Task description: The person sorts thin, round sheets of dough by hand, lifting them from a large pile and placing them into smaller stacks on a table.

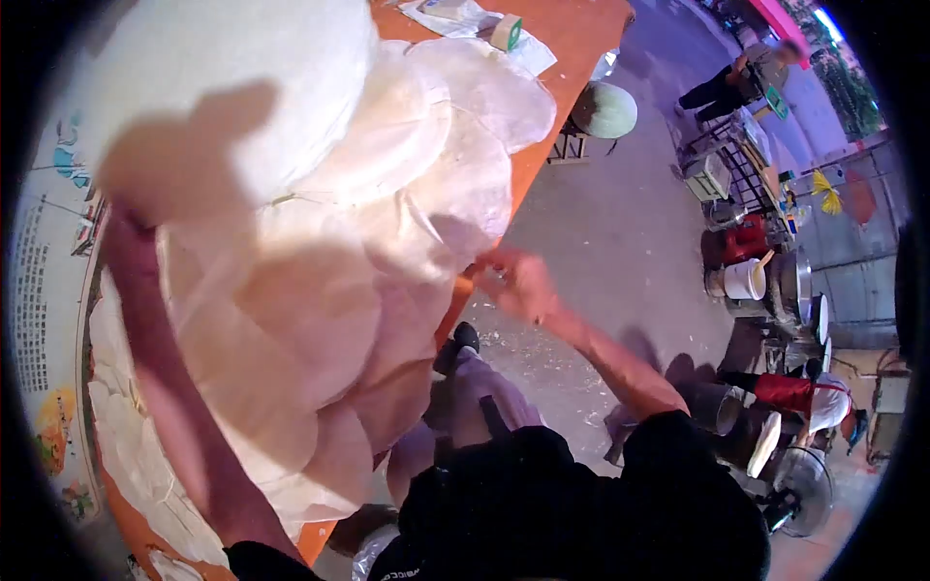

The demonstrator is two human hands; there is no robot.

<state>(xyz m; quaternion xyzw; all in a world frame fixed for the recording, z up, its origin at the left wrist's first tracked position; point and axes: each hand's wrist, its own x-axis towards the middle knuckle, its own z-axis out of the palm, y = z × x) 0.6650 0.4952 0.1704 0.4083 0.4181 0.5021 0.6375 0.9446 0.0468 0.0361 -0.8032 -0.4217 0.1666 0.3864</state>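
Thin, pale, round sheets, like flatbreads, overlap across an orange table. A large whiter round sheet or stack covers the upper left of them. My left arm reaches up along the left side, and my left hand is at the lower left edge of that whiter round. Its fingers are hidden there. By the table's right edge, my right hand has its fingers curled together, fingertips close to the rim of the pale sheets. Whether a sheet edge is between them cannot be made out.
A small green-and-tan roll lies on papers at the table's far end. Beside the table stands a stool with a pale round top. A person stands far right; another person in red bends near a fan. A white bucket stands by the wall.
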